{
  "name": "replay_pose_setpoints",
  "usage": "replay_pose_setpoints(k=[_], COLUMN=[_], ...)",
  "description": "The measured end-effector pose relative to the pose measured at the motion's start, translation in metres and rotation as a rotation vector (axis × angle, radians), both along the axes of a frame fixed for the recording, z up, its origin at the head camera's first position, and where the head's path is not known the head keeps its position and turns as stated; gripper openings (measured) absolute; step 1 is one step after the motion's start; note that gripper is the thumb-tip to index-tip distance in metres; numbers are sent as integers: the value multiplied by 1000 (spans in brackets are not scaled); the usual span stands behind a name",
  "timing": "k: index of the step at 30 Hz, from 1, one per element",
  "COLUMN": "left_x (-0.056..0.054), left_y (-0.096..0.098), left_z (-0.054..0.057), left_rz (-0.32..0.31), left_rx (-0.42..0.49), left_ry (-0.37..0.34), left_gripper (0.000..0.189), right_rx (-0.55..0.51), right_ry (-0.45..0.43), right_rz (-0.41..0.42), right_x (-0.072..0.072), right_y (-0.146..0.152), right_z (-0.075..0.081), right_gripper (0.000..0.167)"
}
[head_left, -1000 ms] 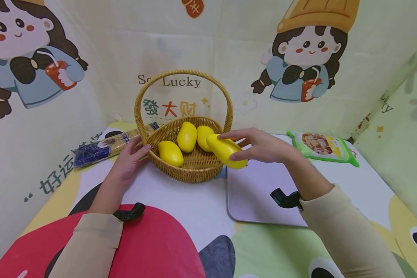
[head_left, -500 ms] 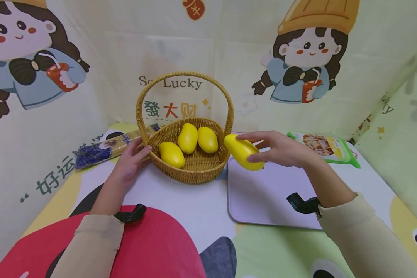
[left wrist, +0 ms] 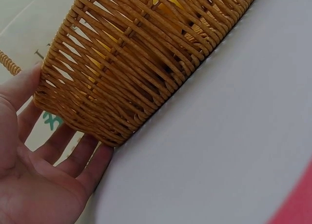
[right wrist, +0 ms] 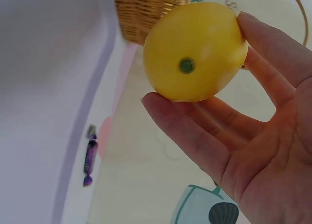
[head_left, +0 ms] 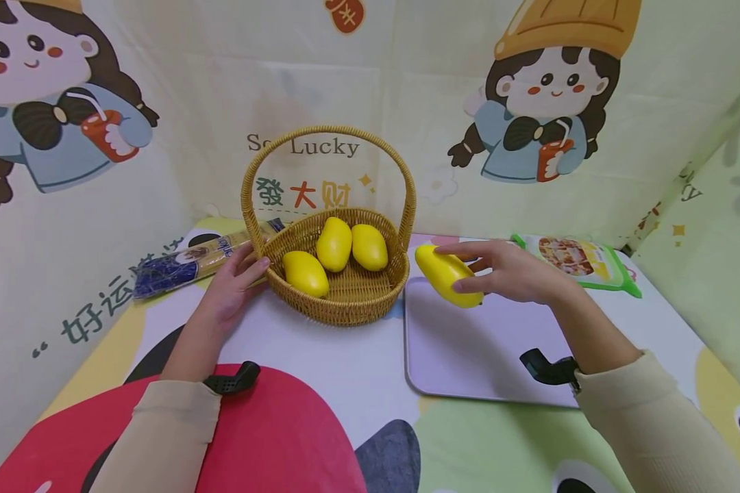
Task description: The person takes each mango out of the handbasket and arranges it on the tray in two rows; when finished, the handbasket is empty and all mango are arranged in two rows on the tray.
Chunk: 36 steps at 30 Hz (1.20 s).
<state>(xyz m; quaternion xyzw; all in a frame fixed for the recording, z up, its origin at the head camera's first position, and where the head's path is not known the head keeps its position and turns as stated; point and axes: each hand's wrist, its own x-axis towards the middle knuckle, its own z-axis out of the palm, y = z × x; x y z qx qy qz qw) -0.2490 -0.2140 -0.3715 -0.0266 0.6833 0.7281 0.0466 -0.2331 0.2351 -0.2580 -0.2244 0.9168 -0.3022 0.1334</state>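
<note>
A wicker basket (head_left: 339,311) with a tall arched handle holds a yellow mango (head_left: 305,274) at its left and two more mangoes at the back. My left hand (head_left: 229,284) grips the basket's left end, thumb by the rim and fingers against the woven side (left wrist: 122,73). In my right hand (head_left: 508,270), another mango (head_left: 445,274) is pinched between thumb and fingers, to the right of the basket. It is held above a lilac tray (head_left: 462,356). The right wrist view shows this mango's green stem end (right wrist: 186,65) facing the camera.
Behind my left hand lies a blue and gold packet (head_left: 181,266). A green-edged food bag (head_left: 580,260) rests beyond the tray at right. A small purple wrapped candy (right wrist: 90,156) lies beside the tray's far edge. A printed cloth backdrop (head_left: 419,103) stands close behind the basket.
My right hand has carried its mango rightward, from over the basket's right rim to above the tray. My left hand and the basket have stayed in place.
</note>
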Motion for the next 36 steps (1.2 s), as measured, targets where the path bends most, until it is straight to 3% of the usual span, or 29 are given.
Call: replay_pose_setpoints(k=[20, 36], left_x=[-1, -1], left_y=[1, 1], left_z=[-1, -3], left_rz=[9, 17], left_rx=[15, 25], left_ry=[-4, -10], left_gripper=[69, 70], right_rx=[180, 277], right_ry=[-8, 96], right_rz=[29, 4], right_x=[-3, -6], right_y=[-4, -18], right_z=[-42, -48], right_gripper=[54, 56])
